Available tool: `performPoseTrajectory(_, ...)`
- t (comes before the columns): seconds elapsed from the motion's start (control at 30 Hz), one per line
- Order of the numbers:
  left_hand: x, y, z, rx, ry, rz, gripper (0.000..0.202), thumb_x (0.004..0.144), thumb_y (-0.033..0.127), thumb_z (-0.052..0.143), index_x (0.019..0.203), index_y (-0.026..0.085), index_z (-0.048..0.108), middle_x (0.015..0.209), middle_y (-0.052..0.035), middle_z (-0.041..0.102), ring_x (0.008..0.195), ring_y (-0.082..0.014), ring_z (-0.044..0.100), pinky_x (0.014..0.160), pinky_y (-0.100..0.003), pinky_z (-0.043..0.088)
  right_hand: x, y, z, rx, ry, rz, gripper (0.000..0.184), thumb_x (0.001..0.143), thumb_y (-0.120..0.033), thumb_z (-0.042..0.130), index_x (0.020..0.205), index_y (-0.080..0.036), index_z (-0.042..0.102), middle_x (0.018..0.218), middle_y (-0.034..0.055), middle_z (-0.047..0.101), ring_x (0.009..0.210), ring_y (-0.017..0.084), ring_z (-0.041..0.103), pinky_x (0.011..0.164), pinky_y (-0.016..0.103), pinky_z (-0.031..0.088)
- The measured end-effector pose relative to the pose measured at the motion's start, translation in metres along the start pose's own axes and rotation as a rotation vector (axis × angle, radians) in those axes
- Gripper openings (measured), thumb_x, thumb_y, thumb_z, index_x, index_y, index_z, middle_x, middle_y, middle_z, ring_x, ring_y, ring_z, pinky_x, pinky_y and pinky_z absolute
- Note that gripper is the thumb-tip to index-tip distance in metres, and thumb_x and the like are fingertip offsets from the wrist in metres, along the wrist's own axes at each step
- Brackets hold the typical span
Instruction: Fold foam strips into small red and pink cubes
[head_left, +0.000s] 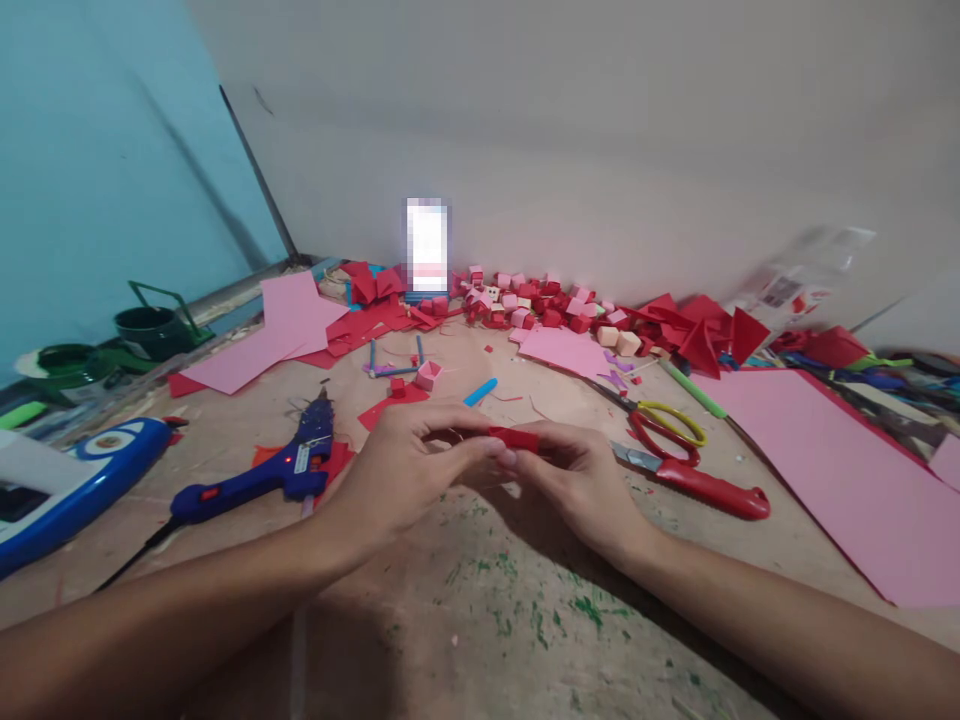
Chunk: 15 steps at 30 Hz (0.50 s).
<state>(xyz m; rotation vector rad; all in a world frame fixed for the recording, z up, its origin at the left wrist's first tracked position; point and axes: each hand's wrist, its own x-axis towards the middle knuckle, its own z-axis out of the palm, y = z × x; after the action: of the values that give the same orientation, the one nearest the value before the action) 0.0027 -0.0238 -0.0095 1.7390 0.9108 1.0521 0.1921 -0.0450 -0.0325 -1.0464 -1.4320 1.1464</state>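
Between my two hands, above the middle of the table, is a small piece of red paper [514, 438]. My left hand [420, 455] pinches its left end with thumb and fingers. From the other side my right hand [574, 480] grips the same piece, the two thumb tips meeting at its lower edge. How the paper is folded is mostly hidden by the fingers. A blue glue gun [259, 480] lies left of my left hand. Right of my right hand lie a red-handled knife [705, 487] and scissors [667, 430] with yellow and red handles.
Many small red and pink paper cubes [525, 300] are heaped along the wall near a lit phone [427, 245]. Pink sheets [840, 470] lie at right, more pink paper [300, 320] at left. A plastic bottle [802, 270] leans back right; a blue-white device [82, 480] sits left.
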Motion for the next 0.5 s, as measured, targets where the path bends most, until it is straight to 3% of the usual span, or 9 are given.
performPoseTrajectory(0.13, -0.0004, -0.0003, 0.0008, 0.049, -0.009, 0.036, 0.009, 0.087, 0.021, 0.077, 0.091, 0.027, 0.083, 0.088, 0.0036, 0.08, 0.082, -0.0138, 0.073, 0.075, -0.019, 0.057, -0.0001, -0.0005, -0.0011, -0.039, 0.015, -0.006, 0.011, 0.084, -0.031, 0.078, 0.081, -0.024, 0.086, 0.069, 0.0025, 0.077, 0.068, 0.021, 0.071, 0.063, 0.03, 0.057)
performPoseTrajectory(0.23, 0.0, 0.0015, 0.0002, 0.123, 0.078, 0.08, 0.011, 0.087, 0.021, 0.077, 0.097, 0.025, 0.081, 0.09, 0.003, 0.08, 0.08, -0.0134, 0.072, 0.072, -0.02, 0.056, 0.0002, -0.0008, -0.0017, -0.036, 0.046, -0.012, 0.01, 0.082, -0.028, 0.078, 0.08, -0.024, 0.086, 0.073, 0.003, 0.08, 0.068, 0.02, 0.072, 0.063, 0.03, 0.056)
performPoseTrajectory(0.3, 0.0006, 0.0041, -0.0017, 0.215, 0.113, 0.172, 0.007, 0.088, 0.018, 0.076, 0.093, 0.022, 0.078, 0.088, 0.0023, 0.078, 0.079, -0.0134, 0.07, 0.073, -0.021, 0.055, 0.0002, -0.0007, -0.0016, -0.037, 0.068, -0.016, 0.009, 0.081, -0.028, 0.078, 0.08, -0.024, 0.086, 0.078, 0.004, 0.082, 0.07, 0.02, 0.073, 0.064, 0.03, 0.057)
performPoseTrajectory(0.4, 0.0021, 0.0076, -0.0057, 0.359, 0.068, 0.341, 0.008, 0.09, 0.014, 0.072, 0.084, 0.019, 0.074, 0.089, 0.0015, 0.074, 0.084, -0.0132, 0.069, 0.082, -0.023, 0.052, -0.0004, 0.0002, -0.001, -0.06, 0.098, -0.03, 0.009, 0.079, -0.027, 0.078, 0.079, -0.024, 0.086, 0.077, 0.0046, 0.082, 0.069, 0.021, 0.073, 0.064, 0.031, 0.058)
performPoseTrajectory(0.5, 0.003, 0.0081, -0.0084, 0.438, 0.037, 0.42, 0.01, 0.091, 0.011, 0.07, 0.084, 0.018, 0.073, 0.09, 0.0002, 0.072, 0.087, -0.0129, 0.067, 0.083, -0.023, 0.05, -0.0021, 0.002, 0.0, -0.107, 0.143, -0.057, 0.013, 0.079, -0.023, 0.073, 0.078, -0.024, 0.086, 0.077, 0.0046, 0.082, 0.067, 0.021, 0.073, 0.061, 0.03, 0.057)
